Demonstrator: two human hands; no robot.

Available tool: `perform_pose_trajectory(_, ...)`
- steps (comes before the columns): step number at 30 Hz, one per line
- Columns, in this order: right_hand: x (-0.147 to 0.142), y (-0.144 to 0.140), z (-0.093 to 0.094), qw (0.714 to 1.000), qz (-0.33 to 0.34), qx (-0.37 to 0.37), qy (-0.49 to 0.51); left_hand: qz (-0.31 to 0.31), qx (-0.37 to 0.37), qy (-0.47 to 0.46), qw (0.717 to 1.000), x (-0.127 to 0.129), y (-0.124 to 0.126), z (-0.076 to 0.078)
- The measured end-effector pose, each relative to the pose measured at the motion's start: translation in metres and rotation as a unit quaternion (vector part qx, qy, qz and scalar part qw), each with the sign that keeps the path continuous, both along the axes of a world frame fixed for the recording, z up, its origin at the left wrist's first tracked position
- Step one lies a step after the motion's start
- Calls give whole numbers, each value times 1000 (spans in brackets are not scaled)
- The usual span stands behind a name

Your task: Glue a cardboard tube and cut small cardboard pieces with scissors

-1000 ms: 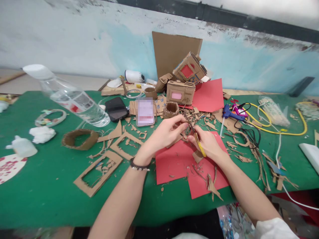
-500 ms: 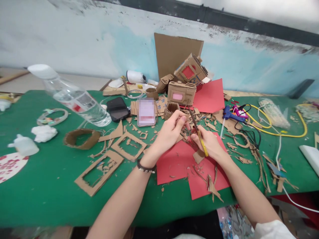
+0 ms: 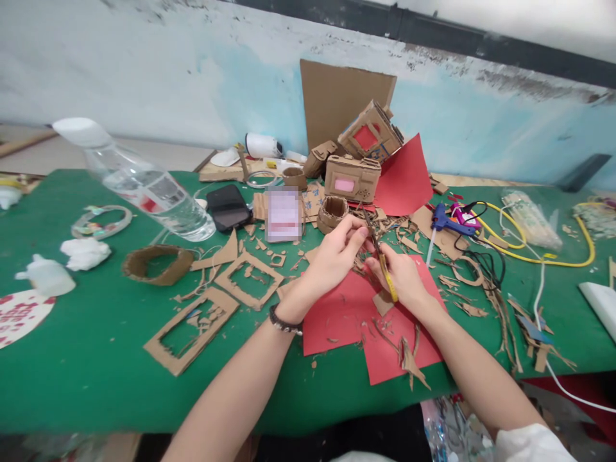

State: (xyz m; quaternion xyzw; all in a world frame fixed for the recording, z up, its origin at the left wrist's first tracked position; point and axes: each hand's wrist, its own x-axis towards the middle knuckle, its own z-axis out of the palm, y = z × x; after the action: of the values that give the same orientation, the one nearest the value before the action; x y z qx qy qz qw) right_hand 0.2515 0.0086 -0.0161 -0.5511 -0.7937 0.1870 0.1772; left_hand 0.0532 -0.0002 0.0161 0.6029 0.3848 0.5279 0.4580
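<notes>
My right hand is closed around the yellow handle of a pair of scissors, whose dark blades point away from me and up towards the left. Close beside the blades, my left hand is pinched with thumb and fingers together; whatever it holds is hidden behind the fingers. Both hands are over a red sheet strewn with cardboard scraps. Just beyond my left hand stands a cardboard ring, and behind that a cardboard camera model with a pink screen.
A water bottle leans on the left by a larger cardboard ring. Cut-out cardboard frames lie nearer. A phone sits further back. On the right are a blue glue gun, cables and long cardboard strips.
My two hands have come slightly closer together, and the scissors have shifted a little to the left. The red sheet at the back looks bent up more. The view has tilted slightly.
</notes>
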Motion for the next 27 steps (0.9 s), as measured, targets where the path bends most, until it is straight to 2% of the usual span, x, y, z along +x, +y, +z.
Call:
perform_pose_trajectory(5, 0, 0, -3, 1000, -14, 10, -4, 34, -16, -90, 995, 8, 1, 0)
perform_pose_trajectory(10, 2, -3, 3, 1000, 15, -7, 24, 35, -4, -66, 997, 2, 0, 6)
perform_pose_trajectory(16, -2, -1, 4, 999, -17, 6, -44, 43, -32, -81, 995, 0, 3, 2)
perform_pose_trajectory(22, 2, 2, -2, 997, -26, 33, -57, 25, -34, -96, 995, -2, 6, -2)
perform_pose_trajectory(27, 3, 0, 2, 999, -13, 12, -35, 23, -24, -41, 999, -6, 4, 0)
